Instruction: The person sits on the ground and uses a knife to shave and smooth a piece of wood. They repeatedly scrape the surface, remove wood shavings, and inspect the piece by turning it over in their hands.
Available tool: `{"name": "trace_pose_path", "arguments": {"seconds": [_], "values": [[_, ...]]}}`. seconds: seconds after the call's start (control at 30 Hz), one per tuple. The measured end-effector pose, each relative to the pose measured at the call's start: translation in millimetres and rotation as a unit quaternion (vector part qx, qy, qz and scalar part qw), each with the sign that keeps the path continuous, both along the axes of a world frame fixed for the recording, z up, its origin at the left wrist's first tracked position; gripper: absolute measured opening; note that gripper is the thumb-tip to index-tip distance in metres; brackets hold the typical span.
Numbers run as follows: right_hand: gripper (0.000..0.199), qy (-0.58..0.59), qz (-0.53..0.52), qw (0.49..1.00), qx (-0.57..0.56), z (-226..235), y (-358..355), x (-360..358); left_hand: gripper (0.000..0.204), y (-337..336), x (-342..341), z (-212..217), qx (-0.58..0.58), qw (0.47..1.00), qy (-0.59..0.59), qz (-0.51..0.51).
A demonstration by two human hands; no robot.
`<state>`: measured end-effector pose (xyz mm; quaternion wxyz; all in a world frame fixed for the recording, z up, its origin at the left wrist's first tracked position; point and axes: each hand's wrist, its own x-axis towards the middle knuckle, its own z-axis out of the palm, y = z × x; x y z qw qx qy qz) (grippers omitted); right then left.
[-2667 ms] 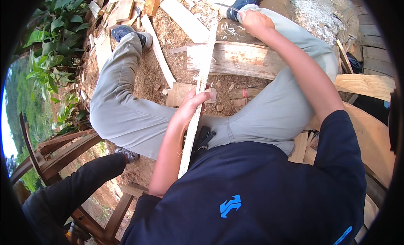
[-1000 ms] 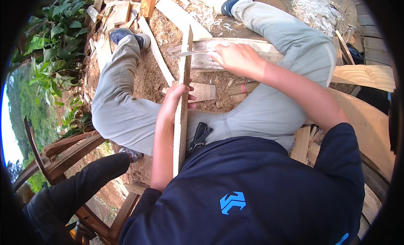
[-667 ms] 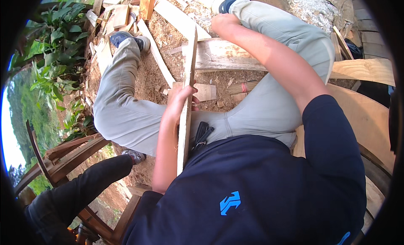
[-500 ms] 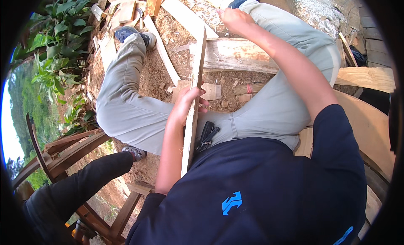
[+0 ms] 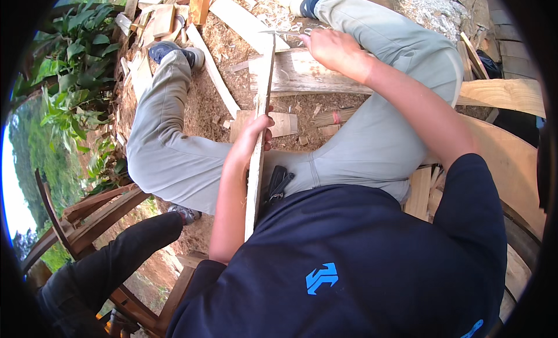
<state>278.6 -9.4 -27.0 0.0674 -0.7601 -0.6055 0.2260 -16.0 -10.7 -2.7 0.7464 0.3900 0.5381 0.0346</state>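
My left hand (image 5: pixel 253 136) is closed round a long, narrow wooden strip (image 5: pixel 254 181), which runs from against my shirt out over the ground between my legs. My right hand (image 5: pixel 337 49) is closed on a thin-bladed knife; its handle is mostly hidden in the fingers. The slim metal blade (image 5: pixel 286 33) points left and crosses the strip's far tip; whether it touches the wood I cannot tell. Curled shavings cling to the strip's left edge just beyond my left hand.
A thick plank (image 5: pixel 311 72) lies beyond my lap, with a short board (image 5: pixel 267 124) nearer. Offcuts (image 5: pixel 164 20) are piled at the far left by leafy plants (image 5: pixel 75 42). Another person's dark-trousered leg (image 5: pixel 116 248) is at the lower left. A curved wooden piece (image 5: pixel 505 164) stands on the right.
My right hand has come nearer and lower, bringing the blade across the strip's far end. My left hand keeps its hold on the strip. The whole view has shifted slightly.
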Motion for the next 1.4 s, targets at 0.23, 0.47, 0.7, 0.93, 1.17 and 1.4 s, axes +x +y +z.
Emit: {"name": "trace_pose_path", "arguments": {"seconds": [0.23,0.47,0.7,0.93,1.17,1.4], "values": [[0.05,-0.054,-0.027,0.998,0.013,-38.6,64.5,-44.6,0.06,31.7,-10.6,-1.5,-0.039,0.997,-0.022,0.065],[0.046,-0.061,-0.06,0.996,0.002,-55.6,89.1,-80.1,0.056,26.7,-17.6,5.4,-0.027,0.993,-0.003,0.118],[0.056,-0.01,0.026,0.998,0.053,-13.7,51.9,-27.4,0.065,8.6,-26.8,9.9,-0.019,0.997,-0.023,0.071],[0.059,0.04,0.04,0.996,-0.065,32.7,-22.5,9.0,0.055,-20.1,-41.2,28.8,0.009,0.994,-0.058,-0.093],[0.057,0.051,0.028,0.994,-0.094,45.8,-39.8,-27.0,0.062,-26.5,-51.3,50.4,0.052,0.971,0.039,-0.231],[0.061,0.051,0.057,0.986,-0.151,45.2,-57.0,-33.7,0.051,-22.8,-56.1,80.4,-0.056,0.965,0.025,-0.254]]}}
